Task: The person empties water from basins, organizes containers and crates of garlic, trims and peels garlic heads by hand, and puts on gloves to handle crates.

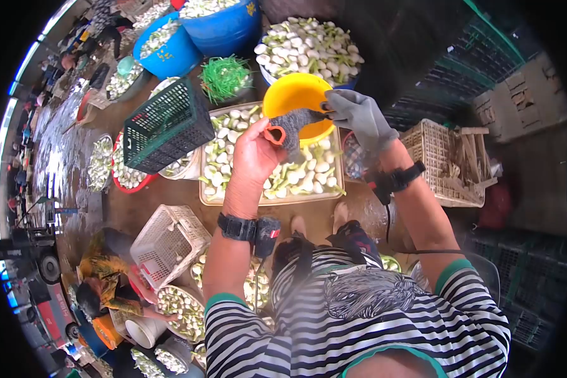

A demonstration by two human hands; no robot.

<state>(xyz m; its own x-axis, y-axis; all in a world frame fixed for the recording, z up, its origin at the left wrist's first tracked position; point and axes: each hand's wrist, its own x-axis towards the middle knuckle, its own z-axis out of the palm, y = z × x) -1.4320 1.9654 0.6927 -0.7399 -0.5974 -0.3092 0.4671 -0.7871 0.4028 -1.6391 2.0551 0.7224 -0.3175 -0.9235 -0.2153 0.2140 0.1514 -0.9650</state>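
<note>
My bare left hand (255, 153) grips a dark grey glove (290, 126) by its orange-edged cuff, the cuff's opening turned toward me. My right hand (359, 116) wears a light grey glove with darker fingertips, and its fingers are closed on the far end of the dark glove. Both hands are over a yellow basin (295, 94). Under the basin lies a large shallow tray (271, 201) full of white bulbs with green stems (309, 176). Each of my wrists wears a black strap with a small device.
A dark green crate (167, 126) is left of the tray, by a bowl of green strips (225, 79). Blue tubs (220, 28) of bulbs stand beyond. A white crate (170, 242) and a crouching person (107, 277) are lower left; a beige crate (444, 164) is right.
</note>
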